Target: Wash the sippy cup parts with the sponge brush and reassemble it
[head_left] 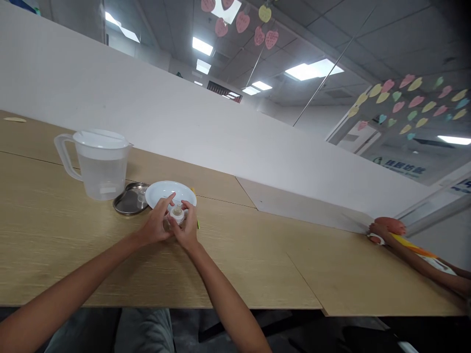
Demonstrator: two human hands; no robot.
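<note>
My left hand (pixel 157 223) and my right hand (pixel 187 226) meet over the wooden table (pixel 73 235), both closed round a small white bottle top with a teat (pixel 177 214). The fingers pinch it from either side, just in front of a white plate (pixel 165 190). What is under the top is hidden by my hands.
A clear plastic jug (pixel 100 164) with a white lid, part full of water, stands at the left. A round metal tray (pixel 129 200) lies between jug and plate. A white partition runs along the table's far edge. Another person's hand (pixel 386 229) rests at the far right.
</note>
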